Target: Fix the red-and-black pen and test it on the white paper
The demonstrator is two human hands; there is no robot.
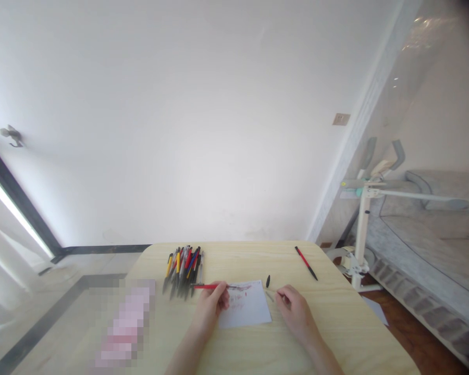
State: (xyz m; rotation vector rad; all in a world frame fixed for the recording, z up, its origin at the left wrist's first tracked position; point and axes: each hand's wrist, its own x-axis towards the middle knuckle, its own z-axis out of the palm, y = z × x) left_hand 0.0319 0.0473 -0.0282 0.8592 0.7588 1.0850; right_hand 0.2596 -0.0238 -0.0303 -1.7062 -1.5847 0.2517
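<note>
My left hand (213, 306) is closed round a red pen barrel (204, 286), held level over the left edge of a white paper sheet (245, 307) marked with red scribbles. My right hand (295, 310) rests on the wooden table (336, 323) just right of the paper, fingers pinched on a thin small part (270, 297) I cannot make out. A small black pen cap (268, 281) lies beyond the paper. A pile of several coloured pens (183, 268) lies to the far left of the paper.
A single red and black pen (306, 263) lies at the far right of the table. A blurred pink patch (125, 328) covers the table's left part. A white stand (361, 229) and a grey sofa (433, 239) are to the right.
</note>
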